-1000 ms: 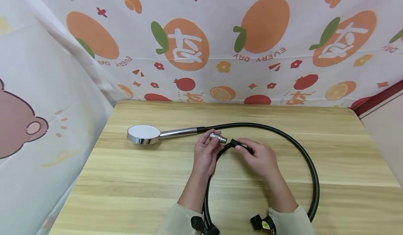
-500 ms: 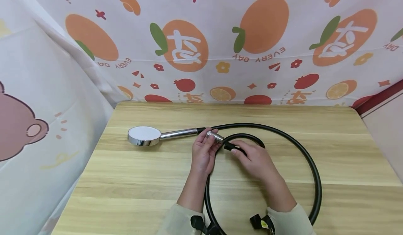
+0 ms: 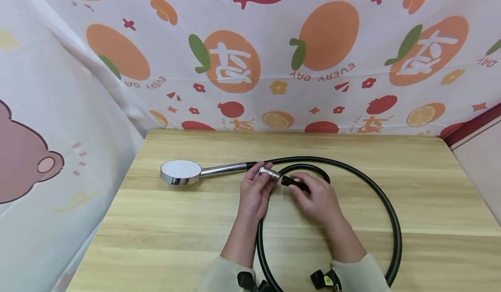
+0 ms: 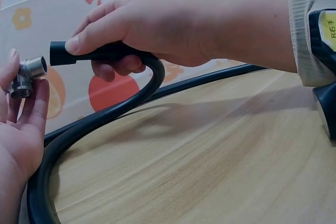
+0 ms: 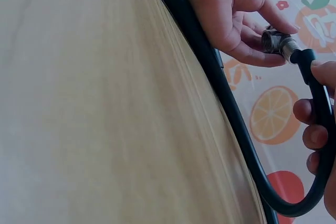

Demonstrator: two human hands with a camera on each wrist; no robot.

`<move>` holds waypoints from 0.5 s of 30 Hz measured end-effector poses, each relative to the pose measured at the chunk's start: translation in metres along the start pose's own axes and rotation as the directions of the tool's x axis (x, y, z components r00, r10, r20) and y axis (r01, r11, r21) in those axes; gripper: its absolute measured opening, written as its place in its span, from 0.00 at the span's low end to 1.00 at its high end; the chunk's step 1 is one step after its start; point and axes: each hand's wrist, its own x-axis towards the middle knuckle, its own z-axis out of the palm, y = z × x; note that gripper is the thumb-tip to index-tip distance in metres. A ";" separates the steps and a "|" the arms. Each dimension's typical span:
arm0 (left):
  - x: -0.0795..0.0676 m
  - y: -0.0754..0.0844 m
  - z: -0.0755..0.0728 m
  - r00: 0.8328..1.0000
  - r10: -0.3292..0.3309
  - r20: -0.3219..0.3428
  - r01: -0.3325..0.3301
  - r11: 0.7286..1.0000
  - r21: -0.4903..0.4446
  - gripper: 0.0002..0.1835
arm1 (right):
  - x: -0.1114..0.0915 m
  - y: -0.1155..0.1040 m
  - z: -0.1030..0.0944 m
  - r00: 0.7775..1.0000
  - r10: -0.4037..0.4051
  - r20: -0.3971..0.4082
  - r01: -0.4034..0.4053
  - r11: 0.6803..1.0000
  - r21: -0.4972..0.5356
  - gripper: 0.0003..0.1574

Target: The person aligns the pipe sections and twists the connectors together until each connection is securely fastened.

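My left hand (image 3: 253, 198) pinches a small silver threaded pipe fitting (image 3: 269, 172) between thumb and fingers. In the left wrist view the metal fitting (image 4: 31, 72) shows a threaded outlet pointing at the hose and another opening facing down. My right hand (image 3: 318, 198) grips a black shower hose near its end, with the black hose connector (image 4: 62, 53) sticking out past the thumb. Connector and threaded outlet face each other, a small gap between them in the left wrist view. The rest of the black hose (image 3: 391, 213) loops over the table to a chrome shower head (image 3: 181, 172).
The shower head lies at the left on the wooden table (image 3: 164, 235). A fruit-printed cloth (image 3: 274, 57) hangs behind the table's back edge, and a pale cloth with a bear print (image 3: 90, 122) hangs on the left.
My right hand has turned the hose end towards the fitting, and a second hose loop now rises behind that hand. My left hand keeps its pinch on the fitting.
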 end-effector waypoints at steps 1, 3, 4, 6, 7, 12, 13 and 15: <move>-0.001 0.000 0.000 1.000 -0.002 0.001 0.002 1.000 0.000 0.18 | -0.001 0.000 0.001 1.000 0.006 -0.004 -0.006 1.000 0.004 0.18; -0.001 0.001 0.000 1.000 -0.003 0.007 0.003 1.000 -0.003 0.19 | 0.000 0.000 0.001 1.000 0.008 -0.010 -0.008 1.000 0.016 0.18; -0.001 0.000 0.000 1.000 -0.005 0.012 0.005 1.000 -0.001 0.19 | -0.001 0.000 0.001 1.000 0.013 -0.009 -0.013 1.000 0.021 0.18; 0.000 -0.001 0.000 1.000 -0.008 0.029 0.008 1.000 0.001 0.22 | -0.001 0.001 0.002 1.000 0.022 -0.003 -0.022 0.999 0.032 0.18; 0.000 -0.001 -0.001 0.999 -0.009 0.037 0.009 1.000 0.003 0.23 | -0.001 0.001 0.002 1.000 0.026 -0.001 -0.026 0.999 0.035 0.18; 0.001 -0.003 -0.001 0.998 -0.018 0.060 0.018 1.000 0.006 0.28 | -0.001 0.003 0.001 0.999 0.047 0.013 -0.048 0.998 0.045 0.17; 0.000 -0.003 -0.001 0.998 -0.019 0.060 0.019 1.000 0.006 0.28 | -0.001 0.003 0.001 0.999 0.050 0.015 -0.051 0.998 0.046 0.17; 0.000 -0.003 -0.001 0.998 -0.020 0.061 0.019 1.000 0.007 0.27 | -0.002 0.003 0.001 0.998 0.056 0.021 -0.056 0.997 0.048 0.16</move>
